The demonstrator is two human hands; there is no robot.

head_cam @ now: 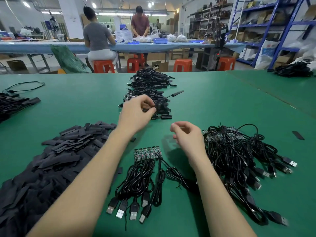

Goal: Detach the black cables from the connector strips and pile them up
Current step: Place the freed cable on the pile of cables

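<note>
Hands first: my left hand [136, 115] reaches up past the middle of the frame to the near end of the long pile of finished cables [150, 93], its fingers [150, 109] curled in a pinch on a black cable end there. My right hand [188, 135] hovers above the surface [222, 100] just right of centre, fingers loosely curled toward the thumb; it is blurred, and I see nothing held in it. Both forearms come in bare from the bottom edge.

Below and between my hands lies a connector strip [147, 153], a short row of small circuit boards, with black cables [138, 178] attached to it and coiled toward me, their silver plugs [126, 209] fanned out at lower centre. One loose cable [174, 173] snakes off to the right of it. At right sits a tangled heap of more cables [230, 154] on strips, plugs pointing to the lower right.

At lower left, a big mound of flat black sleeves [56, 159] covers the green surface. More black cables lie at the left edge [12, 103] and in the upper right corner [294, 69].

Beyond the surface, a long blue workbench [51, 46] crosses the room with orange stools [182, 65] beside it; one person [98, 40] sits at it, another [140, 23] stands behind. Blue shelving [273, 28] with boxes fills the upper right.
</note>
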